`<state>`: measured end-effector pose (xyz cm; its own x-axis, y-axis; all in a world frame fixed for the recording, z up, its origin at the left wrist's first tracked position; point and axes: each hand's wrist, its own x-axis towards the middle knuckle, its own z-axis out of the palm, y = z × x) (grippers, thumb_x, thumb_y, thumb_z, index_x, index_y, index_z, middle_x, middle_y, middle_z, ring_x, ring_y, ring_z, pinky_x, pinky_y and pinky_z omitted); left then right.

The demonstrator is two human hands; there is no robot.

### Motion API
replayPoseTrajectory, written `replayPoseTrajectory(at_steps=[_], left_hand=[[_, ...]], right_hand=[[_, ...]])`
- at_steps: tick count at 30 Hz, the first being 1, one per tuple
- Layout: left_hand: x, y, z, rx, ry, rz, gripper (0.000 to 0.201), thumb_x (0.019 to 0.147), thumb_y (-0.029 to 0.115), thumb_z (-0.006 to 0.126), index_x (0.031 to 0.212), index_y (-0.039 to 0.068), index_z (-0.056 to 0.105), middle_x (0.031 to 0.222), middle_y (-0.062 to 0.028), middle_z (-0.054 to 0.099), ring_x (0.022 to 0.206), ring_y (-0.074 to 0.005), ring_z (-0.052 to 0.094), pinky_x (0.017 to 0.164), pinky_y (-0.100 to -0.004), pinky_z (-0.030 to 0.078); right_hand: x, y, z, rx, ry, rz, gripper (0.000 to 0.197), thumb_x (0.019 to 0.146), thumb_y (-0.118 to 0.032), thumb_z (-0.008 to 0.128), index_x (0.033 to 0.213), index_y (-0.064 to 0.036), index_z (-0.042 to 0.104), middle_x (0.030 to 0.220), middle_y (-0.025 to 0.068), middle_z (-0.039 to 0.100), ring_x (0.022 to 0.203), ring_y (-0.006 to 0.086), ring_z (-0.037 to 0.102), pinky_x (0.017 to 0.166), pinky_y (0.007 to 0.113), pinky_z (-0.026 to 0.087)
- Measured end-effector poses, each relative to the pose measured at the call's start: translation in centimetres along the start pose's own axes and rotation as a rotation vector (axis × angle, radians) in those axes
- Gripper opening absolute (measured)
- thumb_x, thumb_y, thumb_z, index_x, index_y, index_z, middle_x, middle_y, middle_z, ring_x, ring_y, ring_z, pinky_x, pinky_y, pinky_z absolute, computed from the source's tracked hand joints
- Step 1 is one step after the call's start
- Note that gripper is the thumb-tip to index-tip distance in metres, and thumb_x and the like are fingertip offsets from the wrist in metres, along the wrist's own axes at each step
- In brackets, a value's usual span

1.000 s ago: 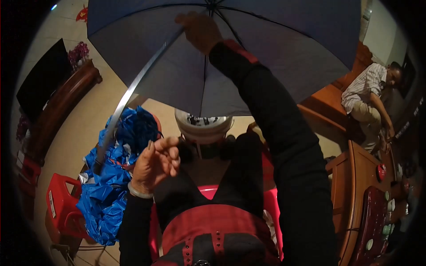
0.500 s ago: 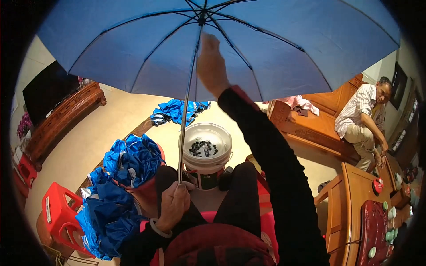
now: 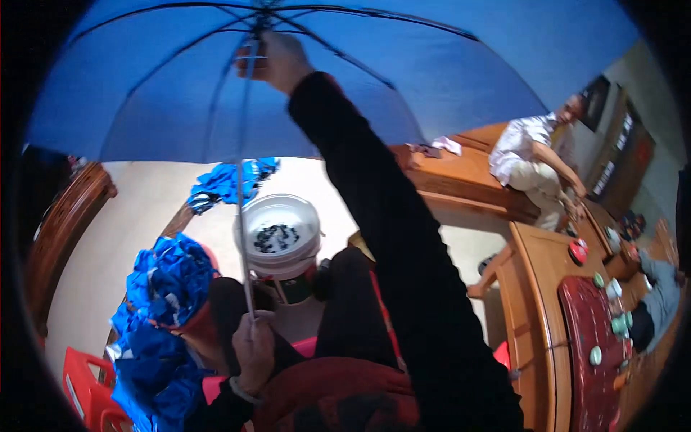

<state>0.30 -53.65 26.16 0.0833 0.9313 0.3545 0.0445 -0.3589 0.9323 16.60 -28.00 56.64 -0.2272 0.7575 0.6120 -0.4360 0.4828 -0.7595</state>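
Note:
An opened blue umbrella spreads over the top of the view, its dark ribs meeting at a hub at the upper left of centre. Its thin metal shaft runs down toward my lap. My left hand is closed round the lower end of the shaft, above my left thigh. High up, my right hand has its fingers wrapped round the shaft just under the hub, slightly blurred. My black-sleeved right arm crosses the middle of the view. Behind the shaft stands a white bucket with small black pieces inside.
Crumpled blue fabric fills a red tub at my left, beside a red stool. More blue fabric lies on the floor ahead. At right are a wooden table with a tea tray, and a seated person.
The view has swung right, shifting the room leftward. My right hand, earlier beside the shaft, now wraps it below the hub. Another person shows at the right edge.

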Motion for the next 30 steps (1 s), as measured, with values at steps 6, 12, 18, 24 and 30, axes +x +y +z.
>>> replayPoseTrajectory(at_steps=[6,12,18,24,30], left_hand=[[0.8,0.7,2.5,-0.171,0.003,-0.072,0.031,0.094,0.031,0.04,0.094,0.004,0.053,0.054,0.0055,0.036,0.044,-0.0019,0.031,0.04,-0.0199,0.024],[1.6,2.6,3.8,-0.213,0.101,-0.083,0.031,0.094,0.03,0.04,0.098,0.001,0.052,0.053,0.0046,0.036,0.042,-0.0026,0.031,0.038,-0.019,0.023],[0.5,2.1,0.8,-0.269,0.121,-0.115,0.031,0.095,0.025,0.039,0.104,-0.001,0.051,0.054,0.0044,0.038,0.043,-0.0027,0.033,0.039,-0.0175,0.024],[-0.6,2.2,-1.5,-0.263,-0.001,-0.073,0.032,0.095,0.028,0.039,0.102,-0.001,0.051,0.056,0.0049,0.037,0.043,-0.0027,0.032,0.038,-0.0182,0.024],[-0.8,1.8,-1.8,-0.21,-0.023,-0.032,0.032,0.096,0.026,0.037,0.104,-0.002,0.051,0.056,0.005,0.037,0.045,-0.0024,0.033,0.041,-0.0188,0.027]], right_hand=[[-0.5,-1.6,-0.4,0.0,-0.106,-0.12,0.024,0.092,-0.019,0.036,0.088,-0.001,0.052,0.075,0.0148,0.058,0.066,0.0272,0.06,0.06,0.04,0.054],[-0.4,-2.0,-0.2,-0.098,-0.056,-0.138,0.022,0.089,-0.015,0.043,0.083,0.004,0.052,0.069,0.0174,0.058,0.059,0.0303,0.061,0.054,0.041,0.054],[-1.1,-0.8,0.0,-0.096,-0.052,-0.14,0.025,0.092,-0.022,0.039,0.091,-0.0001,0.051,0.087,0.0183,0.059,0.067,0.0268,0.061,0.062,0.042,0.054],[-2.6,-2.2,1.3,0.105,-0.135,-0.049,0.034,0.094,-0.03,0.032,0.098,-0.0042,0.054,0.094,0.0111,0.06,0.07,0.0197,0.058,0.066,0.038,0.049],[-2.2,-1.9,1.8,0.264,-0.293,-0.043,0.033,0.093,-0.03,0.034,0.095,-0.0057,0.057,0.093,0.0085,0.062,0.059,0.015,0.05,0.058,0.032,0.042]])
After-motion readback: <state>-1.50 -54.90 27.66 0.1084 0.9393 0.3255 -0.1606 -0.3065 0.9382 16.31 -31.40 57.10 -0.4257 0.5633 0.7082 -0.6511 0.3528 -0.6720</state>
